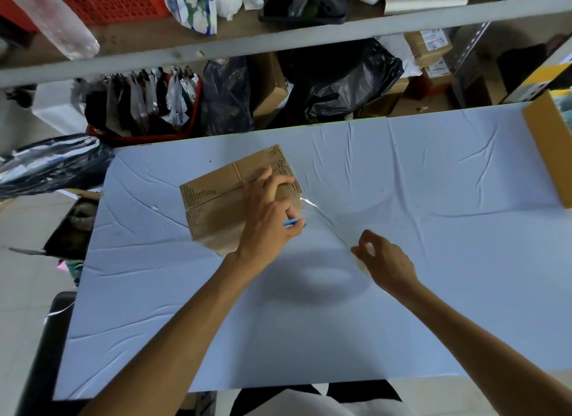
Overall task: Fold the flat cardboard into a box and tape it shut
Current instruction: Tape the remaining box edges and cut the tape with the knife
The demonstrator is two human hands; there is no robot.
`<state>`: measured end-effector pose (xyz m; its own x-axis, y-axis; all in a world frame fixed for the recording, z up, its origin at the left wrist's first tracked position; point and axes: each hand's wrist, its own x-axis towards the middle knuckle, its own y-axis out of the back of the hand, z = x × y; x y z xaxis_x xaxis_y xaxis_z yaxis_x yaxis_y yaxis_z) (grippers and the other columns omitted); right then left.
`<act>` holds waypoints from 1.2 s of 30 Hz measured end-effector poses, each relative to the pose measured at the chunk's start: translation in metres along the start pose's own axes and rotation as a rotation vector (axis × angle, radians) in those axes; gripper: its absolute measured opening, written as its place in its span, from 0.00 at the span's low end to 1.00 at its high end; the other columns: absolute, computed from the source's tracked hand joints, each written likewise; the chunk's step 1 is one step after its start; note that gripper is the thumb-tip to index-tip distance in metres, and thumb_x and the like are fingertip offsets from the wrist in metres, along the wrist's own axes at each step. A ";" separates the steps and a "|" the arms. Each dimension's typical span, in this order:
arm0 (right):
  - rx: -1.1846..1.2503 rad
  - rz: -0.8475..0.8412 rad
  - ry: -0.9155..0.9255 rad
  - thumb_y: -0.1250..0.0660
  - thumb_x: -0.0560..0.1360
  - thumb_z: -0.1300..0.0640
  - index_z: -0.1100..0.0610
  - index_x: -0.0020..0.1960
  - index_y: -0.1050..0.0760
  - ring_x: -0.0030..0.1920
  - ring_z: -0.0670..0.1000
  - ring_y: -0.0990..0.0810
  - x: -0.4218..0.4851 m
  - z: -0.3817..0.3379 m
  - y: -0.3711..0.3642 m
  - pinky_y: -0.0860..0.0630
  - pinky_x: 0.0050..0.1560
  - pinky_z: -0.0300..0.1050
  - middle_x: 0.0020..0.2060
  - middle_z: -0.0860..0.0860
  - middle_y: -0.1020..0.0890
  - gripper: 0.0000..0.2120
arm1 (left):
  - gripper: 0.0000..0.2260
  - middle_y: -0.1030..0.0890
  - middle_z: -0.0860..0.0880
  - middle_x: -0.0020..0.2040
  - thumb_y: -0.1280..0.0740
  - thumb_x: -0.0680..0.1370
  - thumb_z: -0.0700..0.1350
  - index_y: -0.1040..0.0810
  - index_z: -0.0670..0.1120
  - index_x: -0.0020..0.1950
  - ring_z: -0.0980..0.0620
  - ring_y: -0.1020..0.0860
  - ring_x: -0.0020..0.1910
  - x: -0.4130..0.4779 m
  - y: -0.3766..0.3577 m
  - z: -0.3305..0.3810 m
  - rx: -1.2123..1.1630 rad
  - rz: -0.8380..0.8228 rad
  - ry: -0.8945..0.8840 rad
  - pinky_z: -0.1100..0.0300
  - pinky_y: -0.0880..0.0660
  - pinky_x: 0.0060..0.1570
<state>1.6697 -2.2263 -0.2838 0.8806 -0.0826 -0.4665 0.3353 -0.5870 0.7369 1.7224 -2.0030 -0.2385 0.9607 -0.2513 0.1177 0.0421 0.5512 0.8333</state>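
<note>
**Tape stretched off a folded box**

A table under a wrinkled pale-blue cover fills the view. On its left-centre sits the box, folded up, flaps closed, printed side up. Clear tape runs from the box's right edge down to the right hand, whose thumb and fingers pinch its end. The left hand rests on the box top, fingers curled around a small blue tool at the tape. What the tool is cannot be told.
</note>
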 end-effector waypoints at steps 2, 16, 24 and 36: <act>-0.122 0.047 0.114 0.41 0.78 0.48 0.51 0.43 0.37 0.34 0.58 0.26 -0.001 -0.003 0.000 0.33 0.35 0.47 0.30 0.50 0.26 0.09 | 0.11 0.25 0.47 0.64 0.23 0.66 0.41 0.24 0.43 0.31 0.41 0.38 0.72 0.000 -0.001 0.000 0.001 0.004 -0.008 0.36 0.39 0.65; -0.375 0.044 0.318 0.29 0.73 0.49 0.54 0.78 0.57 0.59 0.59 0.24 0.023 -0.011 -0.010 0.30 0.56 0.46 0.57 0.58 0.20 0.46 | 0.09 0.26 0.46 0.65 0.25 0.70 0.42 0.23 0.43 0.33 0.44 0.41 0.74 -0.003 0.007 0.005 -0.097 0.009 0.008 0.43 0.39 0.70; -0.452 -0.148 0.307 0.26 0.71 0.61 0.58 0.75 0.73 0.56 0.60 0.22 0.026 -0.014 -0.023 0.27 0.58 0.50 0.57 0.63 0.22 0.57 | 0.10 0.26 0.53 0.44 0.27 0.71 0.49 0.25 0.46 0.36 0.56 0.26 0.41 -0.047 -0.005 -0.008 -0.287 -0.143 0.023 0.60 0.27 0.41; -0.488 -0.165 0.296 0.25 0.70 0.56 0.59 0.75 0.71 0.63 0.62 0.27 0.024 -0.008 -0.034 0.29 0.63 0.53 0.64 0.66 0.27 0.58 | 0.15 0.21 0.49 0.42 0.24 0.69 0.53 0.27 0.46 0.42 0.46 0.23 0.44 -0.069 -0.107 -0.056 -0.160 -0.248 0.599 0.58 0.31 0.40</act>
<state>1.6826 -2.2016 -0.3161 0.8360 0.2475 -0.4898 0.5295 -0.1291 0.8384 1.6672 -2.0001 -0.3659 0.9018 0.0747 -0.4257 0.2768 0.6567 0.7015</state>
